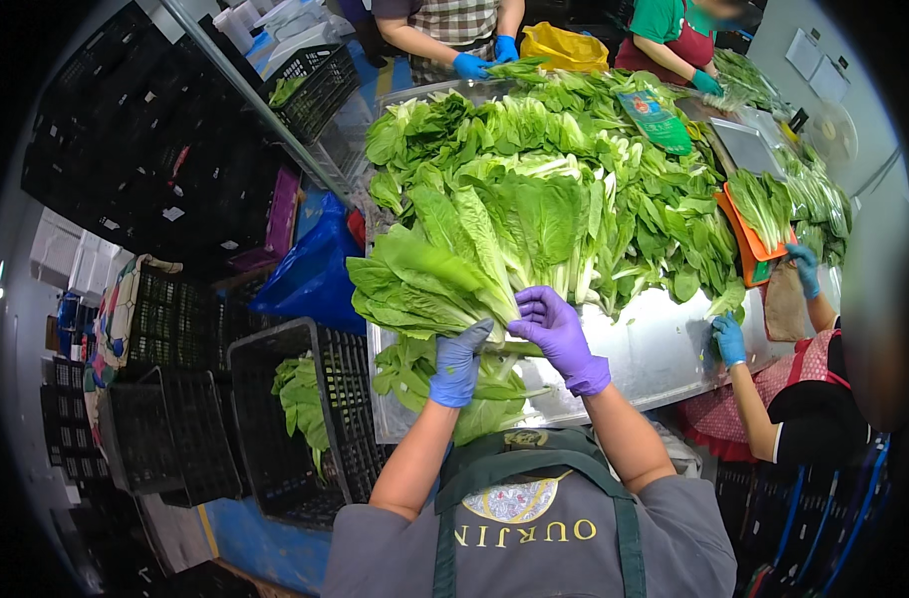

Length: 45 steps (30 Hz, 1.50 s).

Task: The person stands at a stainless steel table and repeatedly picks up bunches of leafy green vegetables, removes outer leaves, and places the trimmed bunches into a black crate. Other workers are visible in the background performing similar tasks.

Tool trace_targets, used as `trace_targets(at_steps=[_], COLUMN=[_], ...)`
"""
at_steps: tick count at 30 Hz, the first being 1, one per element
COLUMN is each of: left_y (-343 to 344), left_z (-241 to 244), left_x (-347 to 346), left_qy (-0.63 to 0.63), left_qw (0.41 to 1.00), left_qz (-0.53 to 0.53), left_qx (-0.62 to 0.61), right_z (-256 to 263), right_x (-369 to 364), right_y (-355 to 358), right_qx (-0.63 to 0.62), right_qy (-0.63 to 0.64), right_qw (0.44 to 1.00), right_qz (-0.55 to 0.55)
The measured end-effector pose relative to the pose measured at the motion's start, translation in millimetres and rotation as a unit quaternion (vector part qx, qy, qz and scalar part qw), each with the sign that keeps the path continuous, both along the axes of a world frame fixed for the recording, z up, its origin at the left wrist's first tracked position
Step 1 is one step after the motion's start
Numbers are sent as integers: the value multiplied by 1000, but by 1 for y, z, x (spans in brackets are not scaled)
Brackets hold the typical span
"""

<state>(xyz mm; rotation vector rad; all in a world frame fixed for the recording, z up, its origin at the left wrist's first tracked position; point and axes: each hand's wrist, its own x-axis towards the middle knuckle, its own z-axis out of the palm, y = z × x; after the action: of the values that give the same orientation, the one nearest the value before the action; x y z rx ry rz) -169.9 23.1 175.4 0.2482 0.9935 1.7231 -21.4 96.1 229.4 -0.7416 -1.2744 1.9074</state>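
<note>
My left hand [456,365], in a blue glove, grips a fanned bunch of green leafy lettuce [424,288] near its pale stem ends. The leaf tips point up and to the left, and part of them is blurred. With thumb and fingers, my right hand [562,340], gloved in purple, pinches the base of an upright lettuce leaf [488,247] at the bunch's right side. Right behind my hands rises a big heap of leafy greens [544,217]. More loose leaves [491,407] lie on the metal table [633,359] below my wrists.
A black crate [275,456] with some leaves stands left of the table, near a blue plastic bag [320,276]. At right, a co-worker's gloved hand [804,267] is at an orange scale tray [753,224] bearing greens. Two more people work across the table.
</note>
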Motion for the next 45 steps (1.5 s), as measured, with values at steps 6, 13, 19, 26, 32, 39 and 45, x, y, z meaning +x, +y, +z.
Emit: trace_targets(at_steps=[6,13,19,26,32,39,45], left_y=[-6,-2,-6,-12,-26,-59,-34], left_z=[-6,12,-12,28,27,-23,-54], left_x=[-5,11,6,6,-33,-17,102], left_qy=[41,70,-18,-177,-104,405,654], left_qw=[999,997,997,984,983,892,679], left_qz=[-28,-12,-37,-9,116,-179,-217], left_qx=[7,6,69,20,96,-91,254], right_z=[2,19,29,29,-25,22,-8], right_x=[-2,-4,-9,-9,25,23,101], right_y=[-8,-27,-33,-40,-56,-45,-78], right_qx=[-20,320,477,436,99,180,32], right_qy=[-20,-245,-244,-114,-72,-57,-81], right_qw=[999,907,831,891,984,981,986], right_qz=[-18,-118,-149,-49,130,54,-143])
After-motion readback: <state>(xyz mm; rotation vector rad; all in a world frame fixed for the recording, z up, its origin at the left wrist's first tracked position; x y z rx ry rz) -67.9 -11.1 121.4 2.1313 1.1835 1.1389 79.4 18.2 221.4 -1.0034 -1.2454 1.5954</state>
